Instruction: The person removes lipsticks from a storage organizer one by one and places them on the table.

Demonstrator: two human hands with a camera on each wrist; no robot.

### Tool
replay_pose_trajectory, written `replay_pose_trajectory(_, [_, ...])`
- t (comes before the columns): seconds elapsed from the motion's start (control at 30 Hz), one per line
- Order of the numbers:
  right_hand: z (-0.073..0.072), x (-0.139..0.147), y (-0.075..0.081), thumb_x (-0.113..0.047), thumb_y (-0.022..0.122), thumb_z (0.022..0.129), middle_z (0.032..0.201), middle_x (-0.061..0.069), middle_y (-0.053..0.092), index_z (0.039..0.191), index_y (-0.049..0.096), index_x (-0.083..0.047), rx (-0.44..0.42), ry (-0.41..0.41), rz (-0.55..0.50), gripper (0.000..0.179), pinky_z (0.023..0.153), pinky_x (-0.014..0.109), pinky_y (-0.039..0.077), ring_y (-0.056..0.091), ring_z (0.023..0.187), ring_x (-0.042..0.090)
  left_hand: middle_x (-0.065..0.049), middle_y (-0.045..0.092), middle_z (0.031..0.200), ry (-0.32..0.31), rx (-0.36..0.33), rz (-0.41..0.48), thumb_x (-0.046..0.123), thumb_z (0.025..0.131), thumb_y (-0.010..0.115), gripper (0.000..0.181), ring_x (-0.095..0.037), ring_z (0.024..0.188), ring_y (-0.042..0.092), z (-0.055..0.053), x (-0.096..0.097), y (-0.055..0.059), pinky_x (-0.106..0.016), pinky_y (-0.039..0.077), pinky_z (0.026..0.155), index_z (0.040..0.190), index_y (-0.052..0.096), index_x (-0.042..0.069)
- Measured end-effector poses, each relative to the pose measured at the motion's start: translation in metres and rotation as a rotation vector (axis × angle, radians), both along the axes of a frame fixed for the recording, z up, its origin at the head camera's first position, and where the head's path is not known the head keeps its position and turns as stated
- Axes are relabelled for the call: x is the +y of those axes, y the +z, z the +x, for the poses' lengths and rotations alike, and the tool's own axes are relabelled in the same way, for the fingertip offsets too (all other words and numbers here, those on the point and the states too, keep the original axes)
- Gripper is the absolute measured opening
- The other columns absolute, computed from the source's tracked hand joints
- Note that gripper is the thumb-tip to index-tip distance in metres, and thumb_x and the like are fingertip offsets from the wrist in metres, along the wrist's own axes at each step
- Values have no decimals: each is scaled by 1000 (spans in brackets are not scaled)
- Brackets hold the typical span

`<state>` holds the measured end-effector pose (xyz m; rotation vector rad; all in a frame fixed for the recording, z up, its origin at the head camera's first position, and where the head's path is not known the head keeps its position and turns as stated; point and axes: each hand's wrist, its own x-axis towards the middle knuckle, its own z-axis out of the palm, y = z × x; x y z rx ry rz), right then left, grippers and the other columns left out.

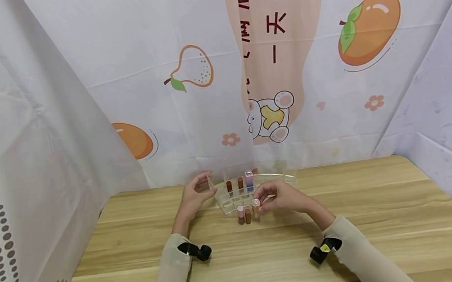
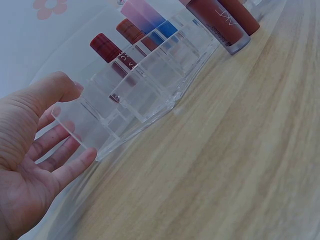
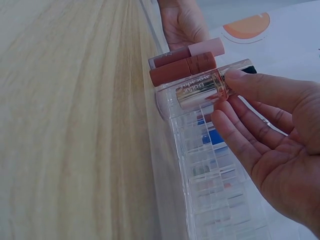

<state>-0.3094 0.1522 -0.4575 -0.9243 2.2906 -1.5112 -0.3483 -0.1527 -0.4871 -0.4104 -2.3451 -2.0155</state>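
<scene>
I find the right hand (image 1: 279, 196) pinching a clear gold-capped tube (image 3: 198, 92) just beside the brown tube (image 1: 248, 216), before the clear rack (image 1: 242, 202); the left hand (image 1: 192, 199), fingers loosely spread, touches its end. In my judgement, a sideways nudge could topple the brown tube.

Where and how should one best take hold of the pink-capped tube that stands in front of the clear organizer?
Probably by its pink cap, coming from above and pinching front and back. The pink-capped tube stands upright, its cap a little higher than the brown tube close on its right, which leaves little room on that side.
</scene>
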Motion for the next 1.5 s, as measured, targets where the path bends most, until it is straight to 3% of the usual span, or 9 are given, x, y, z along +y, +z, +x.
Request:
replay_pose_trajectory(0.17, [0,0,0,2,83,80,101,20,71,104,71,2,1,2,-1,26,83,32,62,67,91,16,-35,54,141,-11,3,8,-2,88,75,60,-50,135,48,10,1,14,-62,42,112,143,52,-7])
replay_pose_trajectory(0.43, [0,0,0,2,82,81,100,20,71,104,71,3,-8,10,-2,26,85,34,62,68,92,17,-33,53,143,3,9,-18,0,89,75,62,-48,136,47,-6,-3,-9,-62,42,111,146,50,-4])
replay_pose_trajectory(0.7, [-1,0,-2,4,80,82,101,21,72,106,70,5,-30,15,-14,26,84,30,62,69,93,17,-26,58,141,21,17,-19,5,88,78,60,-41,134,53,-6,-3,-11,-58,45,111,144,56,4])
replay_pose_trajectory(1.0, [1,0,-1,7,78,83,102,23,72,106,69,6,-54,17,-23,25,84,30,62,71,95,22,-21,61,139,33,24,-51,8,88,79,58,-37,131,56,-6,-4,-11,-30,54,97,143,58,9])
replay_pose_trajectory(1.07, [1,0,-1,7,78,83,102,23,72,106,69,6,-56,19,-22,25,84,30,62,71,95,22,-22,61,139,35,23,-49,8,88,80,58,-37,131,56,-6,-4,-12,-32,54,98,143,58,9])
replay_pose_trajectory(1.3, [2,0,-1,7,77,83,100,23,72,106,69,6,-64,16,-22,25,83,29,62,71,93,17,-26,58,141,27,16,-11,6,88,79,60,-42,134,53,-6,-3,-13,-57,46,110,143,56,5])
replay_pose_trajectory(1.43, [2,1,0,7,78,83,101,22,72,107,69,6,-61,13,-19,26,83,28,62,71,93,18,-31,54,143,17,7,-14,2,89,77,62,-46,136,49,-6,-2,-12,-60,43,112,146,52,0])
replay_pose_trajectory(1.5, [2,0,0,7,78,82,101,22,72,107,69,6,-61,11,-14,26,83,28,62,71,94,19,-33,53,143,10,8,-20,1,90,75,61,-47,136,49,-2,-1,-4,-61,43,112,146,51,-3])
